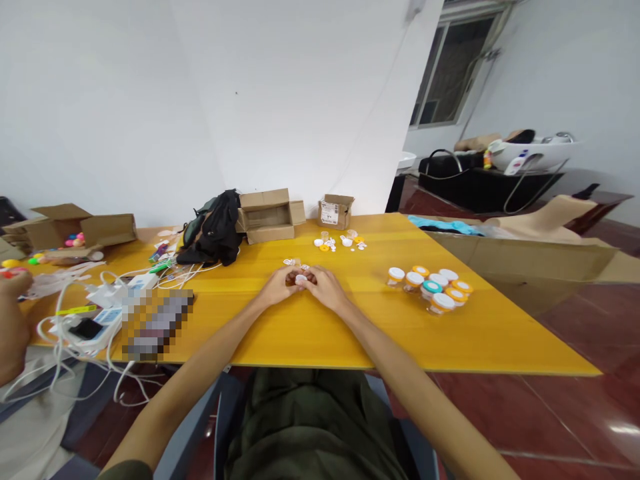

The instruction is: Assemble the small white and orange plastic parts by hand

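Near the middle of the yellow table (pixel 350 340), my left hand (pixel 278 287) and my right hand (pixel 324 287) meet around a small jar with a white lid (pixel 301 279). The fingers of both hands are curled about it, and its body is mostly hidden by them. Small white pieces (pixel 289 263) lie just beyond my fingers. Farther back are loose lids, small clear containers and white pieces (pixel 331 245). To the right stands a group of several clear jars with white, orange and teal lids (pixel 432 287).
Open cardboard boxes (pixel 271 233) (pixel 345 221) and a black bag (pixel 216 233) stand at the back. Cables, a power strip (pixel 103 327) and a blurred dark device (pixel 163 323) lie left. Another person's hand (pixel 13 283) is at the far left. A large carton (pixel 530 267) stands right.
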The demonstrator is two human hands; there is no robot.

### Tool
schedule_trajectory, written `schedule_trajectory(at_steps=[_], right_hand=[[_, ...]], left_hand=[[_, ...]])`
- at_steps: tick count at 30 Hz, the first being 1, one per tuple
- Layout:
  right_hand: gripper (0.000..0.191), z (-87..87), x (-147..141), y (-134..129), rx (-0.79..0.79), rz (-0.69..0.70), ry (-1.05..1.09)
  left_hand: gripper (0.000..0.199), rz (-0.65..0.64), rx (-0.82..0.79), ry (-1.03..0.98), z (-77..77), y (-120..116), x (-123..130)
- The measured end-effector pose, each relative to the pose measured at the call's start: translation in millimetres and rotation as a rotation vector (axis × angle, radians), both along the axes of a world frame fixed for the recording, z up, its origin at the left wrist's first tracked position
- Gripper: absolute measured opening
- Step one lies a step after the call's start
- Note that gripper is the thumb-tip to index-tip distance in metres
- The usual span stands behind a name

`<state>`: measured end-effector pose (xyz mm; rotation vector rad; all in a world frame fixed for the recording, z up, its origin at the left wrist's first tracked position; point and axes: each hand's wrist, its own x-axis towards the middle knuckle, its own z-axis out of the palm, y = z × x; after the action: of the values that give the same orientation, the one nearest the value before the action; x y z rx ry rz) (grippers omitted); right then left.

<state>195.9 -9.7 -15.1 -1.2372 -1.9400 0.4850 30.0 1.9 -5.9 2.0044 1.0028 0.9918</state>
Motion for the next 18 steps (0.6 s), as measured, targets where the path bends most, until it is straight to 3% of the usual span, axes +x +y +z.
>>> schedule_trajectory(at_steps=[9, 14, 18], right_hand=[[0.015, -8.6, 16, 12, 0.223, -0.162, -0.113], [0.028, -11.4, 17, 11, 0.239, -0.122, -0.262], [0.028, -11.3, 15, 9, 0.22, -0.066, -0.338]], left_hand=[[0.029, 0.074, 0.112, 0.114, 1.3, 10, -14], [0.033, 0.033, 0.087, 0.084, 8.2, 11, -23], [0.021, 0.137, 0.13, 0.105, 9.9, 16, -26]])
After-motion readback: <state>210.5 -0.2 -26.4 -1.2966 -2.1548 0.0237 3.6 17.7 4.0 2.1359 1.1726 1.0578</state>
